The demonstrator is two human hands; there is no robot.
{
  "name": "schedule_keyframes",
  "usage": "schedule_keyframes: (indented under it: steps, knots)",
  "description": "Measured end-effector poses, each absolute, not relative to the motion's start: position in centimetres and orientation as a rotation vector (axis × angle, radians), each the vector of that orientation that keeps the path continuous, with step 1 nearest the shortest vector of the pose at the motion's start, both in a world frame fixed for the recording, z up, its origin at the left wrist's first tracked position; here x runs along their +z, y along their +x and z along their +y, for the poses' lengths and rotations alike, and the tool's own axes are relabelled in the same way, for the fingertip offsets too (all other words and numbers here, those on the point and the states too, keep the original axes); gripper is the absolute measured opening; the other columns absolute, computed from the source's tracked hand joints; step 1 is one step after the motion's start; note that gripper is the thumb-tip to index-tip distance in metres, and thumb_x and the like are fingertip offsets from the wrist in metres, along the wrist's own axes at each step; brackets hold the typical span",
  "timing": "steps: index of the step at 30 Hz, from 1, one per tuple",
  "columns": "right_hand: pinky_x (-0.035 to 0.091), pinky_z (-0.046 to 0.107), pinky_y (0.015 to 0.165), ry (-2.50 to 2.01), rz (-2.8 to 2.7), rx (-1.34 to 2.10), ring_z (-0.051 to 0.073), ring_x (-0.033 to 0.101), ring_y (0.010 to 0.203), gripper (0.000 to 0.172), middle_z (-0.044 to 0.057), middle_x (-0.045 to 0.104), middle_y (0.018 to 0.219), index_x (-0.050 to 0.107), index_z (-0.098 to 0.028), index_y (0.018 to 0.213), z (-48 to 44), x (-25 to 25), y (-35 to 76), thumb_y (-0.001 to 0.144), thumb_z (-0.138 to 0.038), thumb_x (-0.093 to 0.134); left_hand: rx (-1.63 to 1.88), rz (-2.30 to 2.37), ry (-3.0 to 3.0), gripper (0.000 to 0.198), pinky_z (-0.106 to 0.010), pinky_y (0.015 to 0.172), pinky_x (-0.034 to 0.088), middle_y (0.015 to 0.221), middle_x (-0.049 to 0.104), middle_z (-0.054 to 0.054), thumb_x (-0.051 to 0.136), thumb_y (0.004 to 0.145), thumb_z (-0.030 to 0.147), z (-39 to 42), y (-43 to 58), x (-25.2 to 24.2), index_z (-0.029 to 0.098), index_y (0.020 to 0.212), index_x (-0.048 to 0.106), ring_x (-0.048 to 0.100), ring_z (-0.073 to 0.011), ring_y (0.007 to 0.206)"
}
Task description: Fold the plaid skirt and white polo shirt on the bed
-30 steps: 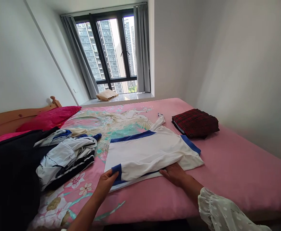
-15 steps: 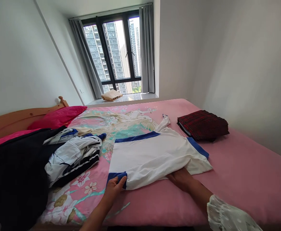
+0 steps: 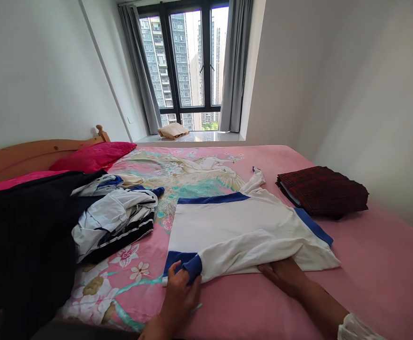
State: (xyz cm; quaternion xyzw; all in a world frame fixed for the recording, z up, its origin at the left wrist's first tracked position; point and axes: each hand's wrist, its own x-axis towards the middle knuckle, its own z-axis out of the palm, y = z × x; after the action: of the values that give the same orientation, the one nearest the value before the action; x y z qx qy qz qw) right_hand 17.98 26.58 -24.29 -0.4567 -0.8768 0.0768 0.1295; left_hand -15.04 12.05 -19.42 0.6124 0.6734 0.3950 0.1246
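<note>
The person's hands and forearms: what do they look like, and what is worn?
The left hand and right hand wear no gloves. A whitish, gathered cuff shows on the right forearm; the left forearm shows no sleeve before the bottom edge cuts it off.

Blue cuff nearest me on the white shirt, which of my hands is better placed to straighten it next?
Probably your left hand: it is right at the cuff. Your right hand is farther along the sleeve, partly hidden under its edge.
</note>
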Motion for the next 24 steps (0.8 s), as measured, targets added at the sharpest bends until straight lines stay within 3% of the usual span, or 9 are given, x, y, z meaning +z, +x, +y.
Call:
schedule_keyframes:
  steps: [3, 6, 11, 16, 20, 22, 24]
  knots:
    - [0.029, 0.052, 0.110, -1.306, -2.571, 0.247, 0.033, 0.032, 0.135, 0.070, 0.010, 0.039, 0.145, 0.033, -0.020, 0.145, 26.7, -24.4, 18.2, 0.087, -0.059, 0.042, 1.135, 1.921, 1.399, 0.027, -0.038, 0.085, 0.048, 0.080, 0.071, -0.006, 0.059, 0.075, 0.044, 13.1, -15.4, -18.4, 0.020, 0.080, 0.069, 0.063, -0.0271, 0.088]
    - [0.027, 0.052, 0.111, -1.265, -2.570, 0.265, 0.033, 0.031, 0.136, 0.067, 0.009, 0.035, 0.147, 0.033, -0.021, 0.144, 26.8, -24.4, 18.4, 0.088, -0.055, 0.043, 1.135, 1.801, 1.257, 0.033, -0.030, 0.077, 0.048, 0.086, 0.071, -0.002, 0.054, 0.077, 0.046, 15.1, -16.3, -17.5, 0.019, 0.092, 0.067, 0.063, -0.0237, 0.088]
    - [0.028, 0.051, 0.110, -1.272, -2.541, 0.264, 0.033, 0.030, 0.136, 0.072, 0.010, 0.032, 0.149, 0.028, -0.020, 0.146, 26.7, -23.9, 18.3, 0.086, -0.056, 0.045, 0.885, 2.129, 1.393, 0.023, -0.031, 0.074, 0.044, 0.081, 0.068, -0.003, 0.051, 0.077, 0.035, 18.0, -17.3, -17.1, 0.020, 0.089, 0.062, 0.062, -0.0216, 0.079]
    - [0.029, 0.049, 0.110, -1.327, -2.536, 0.267, 0.032, 0.031, 0.135, 0.072, 0.011, 0.035, 0.148, 0.031, -0.018, 0.145, 26.5, -23.6, 18.0, 0.086, -0.058, 0.043, 0.970, 2.320, 1.413, 0.039, -0.038, 0.078, 0.048, 0.098, 0.063, -0.009, 0.056, 0.072, 0.036, 17.9, -18.1, -17.2, 0.018, 0.106, 0.053, 0.060, -0.0256, 0.092]
    - [0.029, 0.048, 0.110, -1.298, -2.530, 0.296, 0.032, 0.032, 0.135, 0.074, 0.011, 0.036, 0.147, 0.031, -0.018, 0.146, 26.7, -23.7, 18.1, 0.086, -0.059, 0.044, 1.194, 2.070, 1.887, 0.030, -0.040, 0.097, 0.045, 0.115, 0.061, -0.010, 0.043, 0.085, 0.031, 17.3, -18.0, -16.4, 0.019, 0.107, 0.060, 0.056, -0.0228, 0.111]
    - [0.029, 0.049, 0.110, -1.287, -2.530, 0.305, 0.033, 0.032, 0.135, 0.074, 0.011, 0.036, 0.147, 0.031, -0.018, 0.145, 26.7, -23.6, 18.2, 0.085, -0.059, 0.044, 1.023, 1.781, 2.135, 0.035, -0.038, 0.106, 0.039, 0.121, 0.062, -0.006, 0.034, 0.089, 0.024, 17.6, -17.4, -15.9, 0.023, 0.108, 0.063, 0.053, -0.0196, 0.118]
    - [0.027, 0.049, 0.111, -1.271, -2.532, 0.303, 0.032, 0.030, 0.136, 0.073, 0.010, 0.034, 0.148, 0.032, -0.018, 0.145, 26.6, -23.3, 18.2, 0.085, -0.059, 0.044, 0.738, 1.702, 2.165, 0.040, -0.037, 0.105, 0.040, 0.124, 0.062, -0.005, 0.030, 0.090, 0.023, 18.4, -16.7, -15.5, 0.024, 0.117, 0.060, 0.055, -0.0190, 0.118]
